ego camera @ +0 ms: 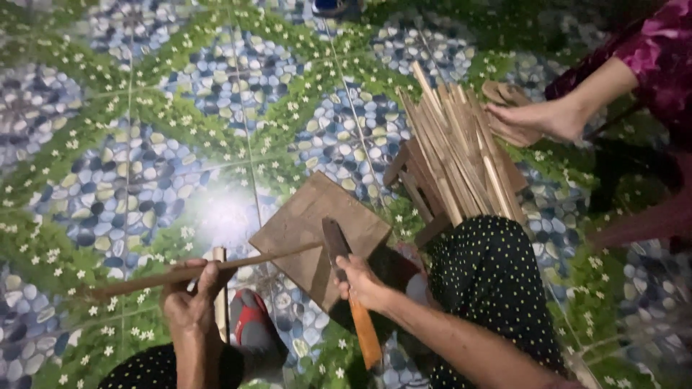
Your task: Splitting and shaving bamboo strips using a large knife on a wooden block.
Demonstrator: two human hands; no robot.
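My left hand grips a long thin bamboo strip that lies almost level, its right end resting on a flat wooden board on the floor. My right hand holds a knife by its orange handle, the dark blade lying on the board just beside the strip's end. A bundle of split bamboo strips leans on a small wooden stool past my right knee.
Another person at the upper right, in a magenta sleeve, has a hand on the bundle's far side. The floor is patterned tile with pebbles and flowers. A red sandal sits by my left leg.
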